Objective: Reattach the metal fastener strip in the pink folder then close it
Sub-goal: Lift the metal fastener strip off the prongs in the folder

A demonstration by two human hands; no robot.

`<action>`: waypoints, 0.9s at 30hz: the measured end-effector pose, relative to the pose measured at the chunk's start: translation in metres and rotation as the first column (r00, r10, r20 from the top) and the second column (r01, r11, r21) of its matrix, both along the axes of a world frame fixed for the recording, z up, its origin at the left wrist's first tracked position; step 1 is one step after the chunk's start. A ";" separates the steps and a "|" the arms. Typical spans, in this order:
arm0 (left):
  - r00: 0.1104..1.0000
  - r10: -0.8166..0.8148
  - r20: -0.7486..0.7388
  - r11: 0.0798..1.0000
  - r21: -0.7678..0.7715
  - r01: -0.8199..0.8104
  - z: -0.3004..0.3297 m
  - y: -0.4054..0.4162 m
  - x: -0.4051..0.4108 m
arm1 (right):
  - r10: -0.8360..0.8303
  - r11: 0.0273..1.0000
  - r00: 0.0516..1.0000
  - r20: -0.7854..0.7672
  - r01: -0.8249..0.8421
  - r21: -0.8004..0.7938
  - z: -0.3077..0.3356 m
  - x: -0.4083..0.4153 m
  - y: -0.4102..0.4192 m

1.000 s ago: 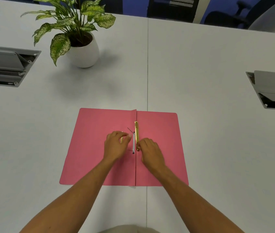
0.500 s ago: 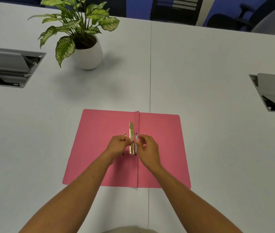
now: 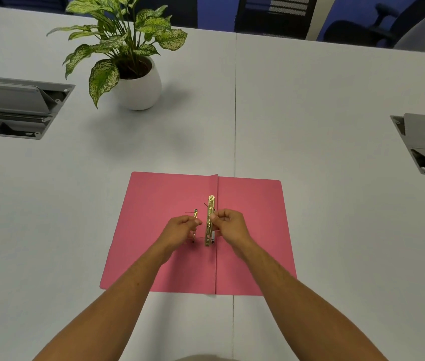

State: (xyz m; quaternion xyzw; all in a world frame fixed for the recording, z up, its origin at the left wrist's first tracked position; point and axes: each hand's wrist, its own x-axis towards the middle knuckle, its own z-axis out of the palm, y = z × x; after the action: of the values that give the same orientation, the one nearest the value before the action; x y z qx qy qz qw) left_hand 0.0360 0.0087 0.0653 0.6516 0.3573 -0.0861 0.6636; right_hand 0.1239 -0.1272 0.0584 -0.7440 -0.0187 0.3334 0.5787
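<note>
The white bench (image 3: 310, 113) is seen w/ a potted plant (image 3: 133, 63) far left, well apart from the work, so no snag risk is expected there. The pink folder (image 3: 159, 230) lies open and flat near the person, spine approx. along the bench seam. If the covers are shifted under the forearms, alignment of holes and prongs could be lost.

The gold metal fastener strip (image 3: 210, 220) is held upright-ish along the spine, pinched by the right hand (image 3: 228, 225); it is not yet seated. A slipped pinch would let it drop or skew. The left hand (image 3: 181, 229) is clenched on a smaller gold fastener piece (image 3: 195, 214) just left of the strip. Thin prongs could be bent, or holes missed; exact contact can't be told, too small.
</note>
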 end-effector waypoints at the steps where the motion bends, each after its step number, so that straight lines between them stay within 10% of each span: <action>1: 0.999 0.026 -0.027 0.999 -0.020 -0.027 -0.001 0.000 -0.002 | -0.011 1.000 1.000 -0.012 0.011 0.001 -0.001 0.001 0.000; 27: 0.991 0.129 0.031 0.946 -0.305 -0.113 -0.015 -0.023 -0.001 | -0.045 0.999 0.999 -0.018 0.045 0.001 -0.004 0.002 0.003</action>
State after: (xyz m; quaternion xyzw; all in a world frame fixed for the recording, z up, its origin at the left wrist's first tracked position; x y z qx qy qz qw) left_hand 0.0347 -0.0147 0.0506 0.5211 0.3624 -0.0825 0.7683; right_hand 0.1261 -0.1246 0.0545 -0.7407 0.0029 0.3272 0.5868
